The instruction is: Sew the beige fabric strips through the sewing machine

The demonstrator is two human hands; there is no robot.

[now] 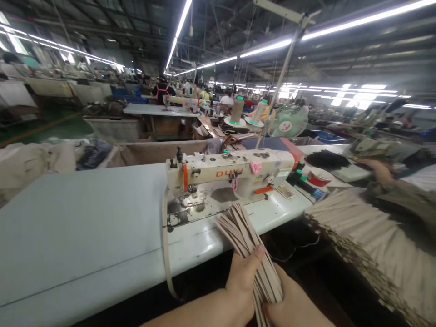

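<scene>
Two bare hands are closest, and both are closed around a bundle of strips [242, 234]. The left hand [240, 277] grips it from the left side, with its thumb lying across the top. The right hand [289, 299] holds it from the right, a bit lower down. The strips are long, thin and tan, with dark lines between them (like a fat stack of noodles). They lean up and to the left, and their tips fan out in front of the sewing machine [204, 175]. I cannot tell if the tips touch the table [102, 213] below.

The sewing machine is cream, with orange letters on its front and a pink clip [255, 168]. One loose strip [165, 245] hangs over the table's front edge, by the left end of the machine. Behind the machine stand two big cones of thread [236, 110] and a round green fan [288, 121].

To the right lies a big heap of tan cloth [368, 227]. Beyond it, another person's arm [378, 170] reaches in near a black pile [327, 159]. Far back, more people sit under long bright lights [179, 18].
</scene>
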